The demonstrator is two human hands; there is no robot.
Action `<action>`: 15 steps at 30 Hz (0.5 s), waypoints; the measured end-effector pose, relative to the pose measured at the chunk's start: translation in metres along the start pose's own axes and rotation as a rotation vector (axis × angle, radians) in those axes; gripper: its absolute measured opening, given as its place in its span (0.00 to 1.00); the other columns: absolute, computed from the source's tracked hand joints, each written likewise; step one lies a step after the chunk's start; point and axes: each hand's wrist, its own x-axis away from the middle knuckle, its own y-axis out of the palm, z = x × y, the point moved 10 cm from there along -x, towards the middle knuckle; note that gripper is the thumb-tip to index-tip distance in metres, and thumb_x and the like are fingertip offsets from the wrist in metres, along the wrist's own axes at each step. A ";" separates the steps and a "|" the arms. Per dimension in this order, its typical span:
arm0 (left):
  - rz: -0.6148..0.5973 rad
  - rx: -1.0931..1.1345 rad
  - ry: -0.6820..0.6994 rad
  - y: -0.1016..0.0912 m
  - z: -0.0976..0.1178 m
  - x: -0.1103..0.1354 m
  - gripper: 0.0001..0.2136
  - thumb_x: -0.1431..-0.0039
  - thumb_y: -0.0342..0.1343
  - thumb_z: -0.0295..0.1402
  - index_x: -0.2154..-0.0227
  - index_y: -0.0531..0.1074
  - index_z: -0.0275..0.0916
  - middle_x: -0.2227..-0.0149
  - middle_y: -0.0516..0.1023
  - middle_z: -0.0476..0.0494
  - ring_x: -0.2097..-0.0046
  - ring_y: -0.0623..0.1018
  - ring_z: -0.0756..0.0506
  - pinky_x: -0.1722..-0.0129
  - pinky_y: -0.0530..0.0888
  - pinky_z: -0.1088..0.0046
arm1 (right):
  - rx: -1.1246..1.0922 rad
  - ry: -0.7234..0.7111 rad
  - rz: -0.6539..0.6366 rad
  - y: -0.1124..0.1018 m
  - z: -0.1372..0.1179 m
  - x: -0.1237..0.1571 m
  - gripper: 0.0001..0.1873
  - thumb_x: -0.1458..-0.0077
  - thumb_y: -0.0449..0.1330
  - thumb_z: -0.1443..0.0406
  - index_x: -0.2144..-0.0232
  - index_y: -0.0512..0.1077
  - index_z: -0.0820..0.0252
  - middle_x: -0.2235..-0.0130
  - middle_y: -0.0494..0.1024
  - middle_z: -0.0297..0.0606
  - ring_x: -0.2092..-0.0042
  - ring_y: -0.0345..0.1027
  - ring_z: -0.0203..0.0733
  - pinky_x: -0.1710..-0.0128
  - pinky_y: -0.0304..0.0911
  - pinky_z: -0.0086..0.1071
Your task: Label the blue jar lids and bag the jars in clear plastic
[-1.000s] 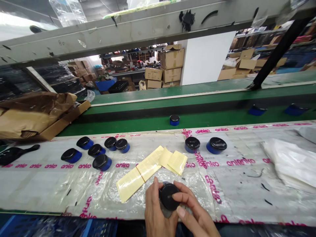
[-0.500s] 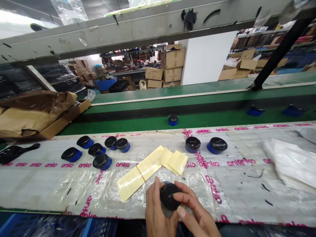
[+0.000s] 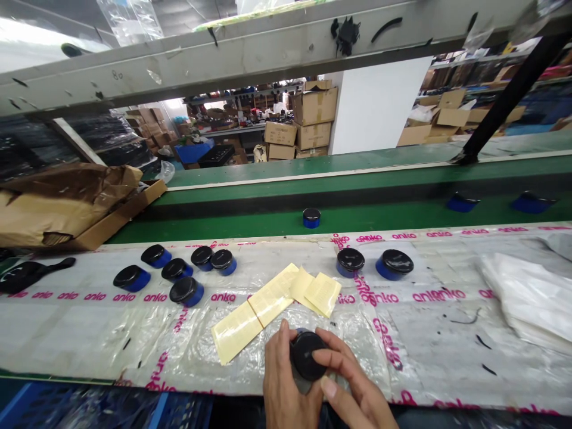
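At the near edge of the table, a round black-topped tin [image 3: 308, 356] with a bit of blue showing sits between my two hands. My left hand [image 3: 286, 372] is closed around its left side. The fingers of my right hand [image 3: 351, 375] press on its right rim and top; the underside of the tin is hidden. Just beyond lie yellow label sheets [image 3: 254, 316] and a smaller folded yellow piece [image 3: 322, 293]. Several like tins stand to the left, among them one tin [image 3: 186, 291]. Two more, a tin [image 3: 350, 262] and a wider tin [image 3: 394, 264], stand to the right.
A green conveyor belt [image 3: 250, 223] runs behind the plastic-covered table, carrying a blue-sided tin [image 3: 311, 218] and two more at right. A cardboard tray [image 3: 120, 214] with brown paper is at left. White plastic bags [image 3: 527, 298] lie right; a blue crate [image 3: 44, 408] stands below.
Both hands keep the same hold on the tin, with hardly any movement. The tin on the belt has shifted very slightly left while the camera view drifted a little.
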 end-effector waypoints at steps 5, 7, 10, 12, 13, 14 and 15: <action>0.008 0.014 0.006 -0.001 0.000 0.000 0.32 0.38 0.59 0.41 0.33 0.54 0.46 0.49 0.73 0.37 0.49 0.76 0.38 0.52 0.76 0.56 | -0.004 0.010 0.003 0.000 -0.001 0.001 0.21 0.48 0.65 0.45 0.62 0.81 0.52 0.37 0.69 0.43 0.35 0.59 0.59 0.33 0.51 0.47; 0.005 0.013 0.007 -0.001 0.001 0.000 0.33 0.38 0.59 0.40 0.33 0.54 0.47 0.49 0.73 0.38 0.49 0.76 0.39 0.51 0.76 0.56 | -0.007 0.017 0.001 0.000 -0.001 0.001 0.22 0.49 0.65 0.44 0.62 0.80 0.53 0.37 0.69 0.43 0.35 0.60 0.59 0.34 0.53 0.46; 0.004 0.007 -0.001 -0.001 0.002 0.000 0.33 0.38 0.59 0.39 0.33 0.53 0.48 0.49 0.72 0.39 0.49 0.76 0.39 0.51 0.76 0.56 | -0.008 0.017 -0.003 -0.001 0.000 0.001 0.24 0.49 0.65 0.43 0.61 0.80 0.53 0.36 0.68 0.44 0.35 0.59 0.59 0.34 0.54 0.45; 0.007 0.003 -0.005 -0.001 0.002 0.000 0.33 0.38 0.59 0.40 0.33 0.53 0.48 0.49 0.72 0.38 0.49 0.76 0.39 0.51 0.76 0.56 | -0.009 0.011 -0.009 -0.001 0.001 0.001 0.24 0.48 0.65 0.42 0.61 0.80 0.52 0.36 0.68 0.43 0.34 0.59 0.59 0.34 0.54 0.46; 0.008 0.004 -0.005 -0.001 0.002 0.000 0.33 0.38 0.59 0.40 0.33 0.53 0.48 0.49 0.72 0.38 0.49 0.76 0.39 0.51 0.76 0.56 | -0.007 0.007 -0.011 -0.001 0.002 0.001 0.24 0.48 0.64 0.42 0.60 0.80 0.51 0.36 0.68 0.42 0.34 0.59 0.59 0.34 0.53 0.47; 0.008 0.008 -0.004 -0.001 0.002 0.000 0.33 0.38 0.59 0.40 0.33 0.53 0.47 0.49 0.73 0.38 0.49 0.76 0.39 0.51 0.76 0.56 | -0.001 0.003 -0.011 -0.001 0.002 0.001 0.24 0.48 0.64 0.42 0.60 0.80 0.51 0.36 0.68 0.42 0.34 0.59 0.59 0.33 0.53 0.47; 0.006 0.012 -0.003 0.000 0.002 0.000 0.33 0.38 0.59 0.41 0.33 0.54 0.47 0.49 0.73 0.38 0.49 0.76 0.39 0.52 0.77 0.55 | 0.007 -0.003 -0.009 -0.002 0.003 0.001 0.24 0.47 0.64 0.42 0.60 0.80 0.51 0.36 0.68 0.42 0.34 0.59 0.59 0.33 0.53 0.48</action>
